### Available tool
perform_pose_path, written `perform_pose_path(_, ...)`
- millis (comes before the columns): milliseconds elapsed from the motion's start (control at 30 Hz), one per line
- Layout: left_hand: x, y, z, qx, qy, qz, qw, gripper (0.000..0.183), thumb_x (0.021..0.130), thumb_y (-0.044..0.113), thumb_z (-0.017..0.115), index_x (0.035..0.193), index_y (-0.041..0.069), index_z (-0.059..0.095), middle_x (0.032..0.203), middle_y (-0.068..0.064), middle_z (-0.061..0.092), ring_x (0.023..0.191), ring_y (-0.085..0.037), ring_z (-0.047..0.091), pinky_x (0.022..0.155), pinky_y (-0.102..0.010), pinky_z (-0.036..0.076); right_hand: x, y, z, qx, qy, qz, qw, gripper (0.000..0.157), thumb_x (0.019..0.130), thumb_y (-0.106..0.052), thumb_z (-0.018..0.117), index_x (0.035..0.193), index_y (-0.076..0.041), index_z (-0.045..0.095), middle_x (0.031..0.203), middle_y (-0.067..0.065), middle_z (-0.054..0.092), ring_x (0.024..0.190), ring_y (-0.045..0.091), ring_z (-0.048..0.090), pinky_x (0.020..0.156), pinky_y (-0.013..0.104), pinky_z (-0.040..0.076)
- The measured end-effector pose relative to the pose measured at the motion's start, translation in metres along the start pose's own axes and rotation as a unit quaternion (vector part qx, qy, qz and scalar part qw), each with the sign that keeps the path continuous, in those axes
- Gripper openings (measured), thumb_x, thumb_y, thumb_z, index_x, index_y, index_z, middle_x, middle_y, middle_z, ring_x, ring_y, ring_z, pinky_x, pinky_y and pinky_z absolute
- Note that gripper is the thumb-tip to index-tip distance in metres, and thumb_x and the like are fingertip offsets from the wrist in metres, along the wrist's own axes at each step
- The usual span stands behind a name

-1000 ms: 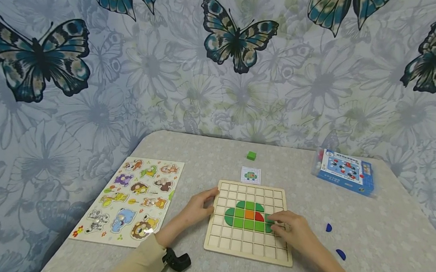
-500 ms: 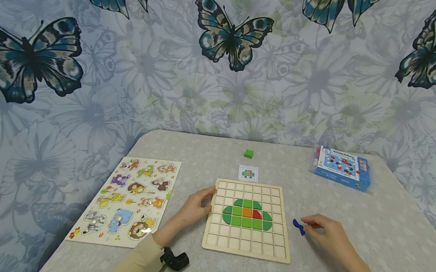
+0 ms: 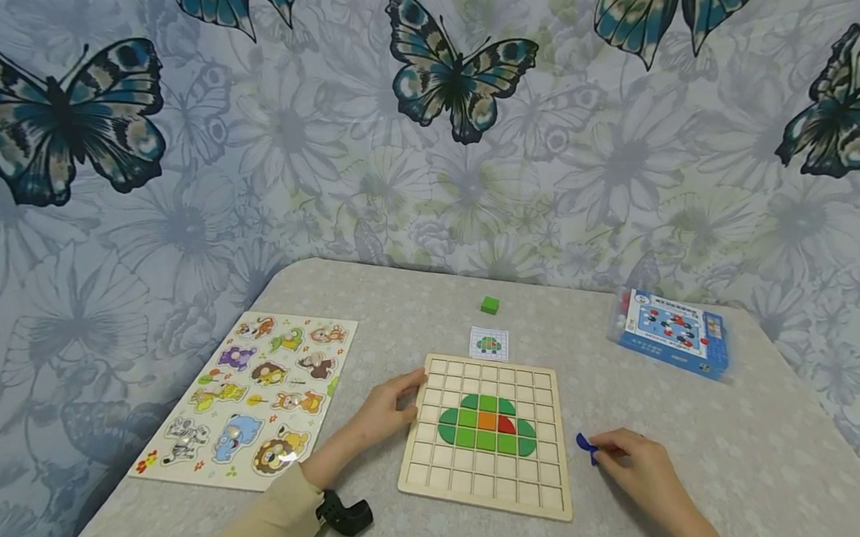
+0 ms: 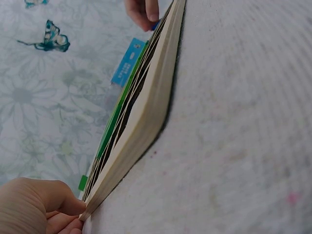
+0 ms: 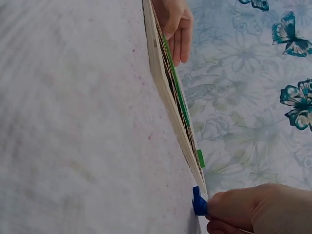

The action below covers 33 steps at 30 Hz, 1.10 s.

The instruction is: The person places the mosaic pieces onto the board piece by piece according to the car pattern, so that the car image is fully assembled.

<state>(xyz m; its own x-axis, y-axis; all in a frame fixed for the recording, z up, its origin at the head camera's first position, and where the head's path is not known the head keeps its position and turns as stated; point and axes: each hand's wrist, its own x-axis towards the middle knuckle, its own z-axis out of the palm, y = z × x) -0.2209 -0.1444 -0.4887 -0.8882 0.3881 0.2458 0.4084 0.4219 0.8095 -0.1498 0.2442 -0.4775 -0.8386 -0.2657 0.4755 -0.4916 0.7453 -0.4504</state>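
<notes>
My right hand (image 3: 636, 462) pinches small blue half-round pieces (image 3: 584, 442) between thumb and fingertips, just off the right side of a wooden grid board (image 3: 486, 485). In the right wrist view the blue pieces (image 5: 199, 204) overlap each other at the fingertips. My left hand (image 3: 384, 409) rests against the board's left edge, thumb and forefinger spread along it. Up close in the left wrist view, that hand (image 4: 41, 204) touches the board's rim with its thumb. Set into the grid are green tiles (image 3: 466, 439), an orange tile (image 3: 488, 420) and a red rounded tile (image 3: 507, 425), forming a rounded shape.
Behind the board lies a small pattern card (image 3: 489, 343), with a loose green block (image 3: 490, 305) beyond it. An animal puzzle board (image 3: 244, 405) occupies the left side. A blue boxed set (image 3: 673, 333) in clear wrapping sits at the back right.
My right hand has left the tiles on the board and moved right, picking up the blue pieces that lay on the table. The left hand stays at the board's edge.
</notes>
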Motion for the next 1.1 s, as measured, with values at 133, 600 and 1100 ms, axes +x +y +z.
perform_pose_path(133, 0.000, 0.001, 0.000, 0.002, 0.000, -0.003, 1.0000, 0.061, 0.079, -0.009, 0.057, 0.138, -0.008, 0.041, 0.135, -0.022, 0.048, 0.122, -0.033, 0.048, 0.102, -0.039, 0.040, 0.001, -0.003, -0.002, -0.007, -0.020, 0.000, 1.000, 0.034, 0.067, 0.015, 0.072, 0.093, -0.007, 0.073, 0.090, 0.000, 0.069, 0.077, 0.013, 0.066, 0.062, 0.023, 0.056)
perform_pose_path(600, 0.000, 0.001, 0.000, -0.002, -0.001, -0.007, 1.0000, 0.060, 0.080, -0.010, 0.057, 0.138, -0.008, 0.041, 0.136, -0.022, 0.047, 0.122, -0.033, 0.048, 0.102, -0.040, 0.040, -0.007, -0.005, -0.009, 0.006, -0.050, -0.010, 0.999, 0.034, 0.067, 0.010, 0.075, 0.098, -0.004, 0.071, 0.085, -0.003, 0.066, 0.073, 0.008, 0.063, 0.059, 0.022, 0.055)
perform_pose_path(1100, 0.000, 0.003, 0.000, -0.001, -0.002, -0.013, 0.9999, 0.060, 0.080, -0.009, 0.056, 0.138, -0.008, 0.040, 0.137, -0.022, 0.046, 0.122, -0.033, 0.048, 0.102, -0.039, 0.040, -0.010, -0.003, -0.012, 0.008, -0.079, -0.023, 0.997, 0.035, 0.068, 0.009, 0.075, 0.101, 0.000, 0.071, 0.090, 0.002, 0.068, 0.077, 0.008, 0.064, 0.061, 0.022, 0.055)
